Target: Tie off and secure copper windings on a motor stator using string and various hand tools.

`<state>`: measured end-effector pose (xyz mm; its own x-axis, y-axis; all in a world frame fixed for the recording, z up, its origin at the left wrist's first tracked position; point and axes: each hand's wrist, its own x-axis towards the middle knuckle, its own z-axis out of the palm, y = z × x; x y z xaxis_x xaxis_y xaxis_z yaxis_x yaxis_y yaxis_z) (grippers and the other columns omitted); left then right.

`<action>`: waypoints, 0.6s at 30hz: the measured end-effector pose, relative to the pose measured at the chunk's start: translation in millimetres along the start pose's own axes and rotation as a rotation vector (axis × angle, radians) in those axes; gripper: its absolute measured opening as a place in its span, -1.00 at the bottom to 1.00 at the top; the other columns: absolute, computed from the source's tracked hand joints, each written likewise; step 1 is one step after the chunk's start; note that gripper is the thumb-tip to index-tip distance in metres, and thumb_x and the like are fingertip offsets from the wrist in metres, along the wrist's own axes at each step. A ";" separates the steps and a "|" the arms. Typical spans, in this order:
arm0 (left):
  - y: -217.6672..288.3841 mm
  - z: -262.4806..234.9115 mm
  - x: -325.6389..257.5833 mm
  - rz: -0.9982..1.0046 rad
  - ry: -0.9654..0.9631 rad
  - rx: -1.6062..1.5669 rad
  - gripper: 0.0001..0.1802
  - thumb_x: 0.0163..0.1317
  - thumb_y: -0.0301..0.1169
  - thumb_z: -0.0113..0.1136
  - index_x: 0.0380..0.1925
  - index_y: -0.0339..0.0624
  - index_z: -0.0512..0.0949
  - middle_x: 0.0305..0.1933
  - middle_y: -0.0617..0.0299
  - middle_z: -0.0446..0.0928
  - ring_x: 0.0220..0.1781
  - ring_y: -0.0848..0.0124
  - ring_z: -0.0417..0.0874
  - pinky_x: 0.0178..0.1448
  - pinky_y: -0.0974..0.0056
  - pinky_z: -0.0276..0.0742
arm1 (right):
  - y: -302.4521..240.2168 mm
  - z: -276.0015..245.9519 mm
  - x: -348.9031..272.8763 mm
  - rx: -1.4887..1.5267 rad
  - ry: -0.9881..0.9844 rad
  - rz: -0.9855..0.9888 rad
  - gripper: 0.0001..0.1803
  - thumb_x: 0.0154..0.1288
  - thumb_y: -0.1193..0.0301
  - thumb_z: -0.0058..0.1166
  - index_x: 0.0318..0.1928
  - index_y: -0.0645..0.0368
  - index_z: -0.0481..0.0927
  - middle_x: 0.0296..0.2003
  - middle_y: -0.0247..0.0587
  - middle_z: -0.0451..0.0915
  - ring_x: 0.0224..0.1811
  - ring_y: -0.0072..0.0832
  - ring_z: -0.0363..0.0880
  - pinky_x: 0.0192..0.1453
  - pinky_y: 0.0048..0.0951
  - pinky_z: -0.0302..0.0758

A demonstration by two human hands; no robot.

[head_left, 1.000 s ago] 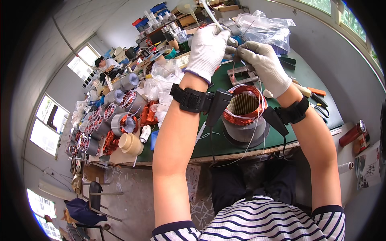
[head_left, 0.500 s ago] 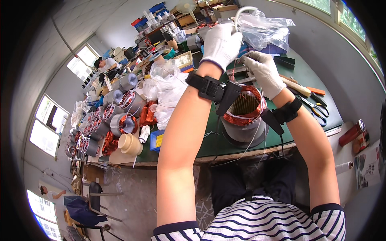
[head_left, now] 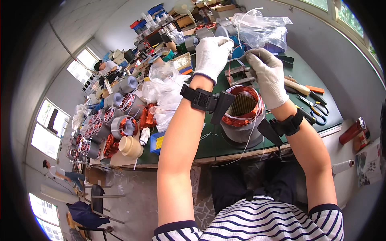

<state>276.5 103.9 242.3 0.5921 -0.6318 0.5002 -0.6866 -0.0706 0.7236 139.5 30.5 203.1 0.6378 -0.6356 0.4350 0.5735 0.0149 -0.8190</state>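
My left hand (head_left: 212,56), in a white knit glove, is raised over the bench with its thumb and fingers pinched together. What lies in the pinch is too small to make out. Beside it, my gloved right hand (head_left: 266,76) is closed on a thin white cord (head_left: 235,60), whose short end points toward my left hand. Below both hands stands a grey motor stator (head_left: 240,130), upright, with a ring of copper windings (head_left: 257,105) around its slotted bore. A pale strand hangs down its front past the bench edge. A white looped tube (head_left: 239,30) curves above the hands.
Pliers (head_left: 311,105), a wooden-handled tool (head_left: 296,86) and an orange-handled tool (head_left: 315,89) lie at the right. Clear plastic bags (head_left: 261,30) are heaped behind. Wound stators (head_left: 124,126), white bags (head_left: 167,92) and a cream spool (head_left: 130,147) crowd the left. Other people are farther off.
My left hand has moved left and down, away from the looped tube. The right hand has shifted slightly right, its fingers still closed. A person at the far left has moved.
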 end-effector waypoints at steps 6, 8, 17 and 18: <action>33.4 -30.9 -20.9 -0.113 0.039 -0.333 -0.78 0.36 -0.36 0.02 -0.23 -0.31 0.52 -0.33 0.09 0.64 -0.43 0.46 0.67 -0.43 0.46 0.59 | 1.4 8.3 1.2 -0.430 -0.149 -0.205 -0.80 0.29 0.43 0.00 -0.23 0.32 0.58 -0.57 -0.23 0.54 -0.57 -0.59 0.45 -0.43 -0.49 0.42; 44.5 -43.0 -28.9 -0.071 0.022 -0.339 -0.78 0.38 -0.35 -0.01 -0.17 -0.29 0.48 -0.32 0.08 0.64 -0.43 0.46 0.67 -0.44 0.46 0.59 | -3.2 11.5 -1.6 -0.611 -0.171 -0.279 -0.80 0.28 0.43 -0.01 -0.22 0.30 0.59 -0.60 -0.10 0.53 -0.59 -0.46 0.47 -0.42 -0.43 0.43; 53.5 -72.0 -32.3 -0.048 0.050 -0.259 -0.77 0.39 -0.30 -0.03 -0.16 -0.25 0.45 -0.31 0.09 0.64 -0.41 0.46 0.67 -0.39 0.47 0.58 | -14.5 17.4 -9.1 -0.553 -0.386 -0.240 -0.78 0.24 0.44 -0.02 -0.21 0.30 0.61 -0.57 -0.08 0.53 -0.55 -0.42 0.46 -0.35 -0.43 0.45; 55.0 -75.8 -33.2 -0.039 0.031 -0.240 -0.76 0.39 -0.29 -0.02 -0.16 -0.25 0.46 -0.31 0.10 0.64 -0.40 0.47 0.67 -0.39 0.47 0.57 | -15.1 16.7 -8.4 -0.588 -0.420 -0.235 -0.78 0.24 0.44 -0.03 -0.20 0.32 0.60 -0.56 -0.10 0.52 -0.53 -0.45 0.44 -0.35 -0.44 0.44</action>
<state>251.1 179.5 301.5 0.6315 -0.6080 0.4811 -0.5451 0.0931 0.8332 134.0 48.4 218.1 0.7424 -0.2220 0.6322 0.4253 -0.5730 -0.7006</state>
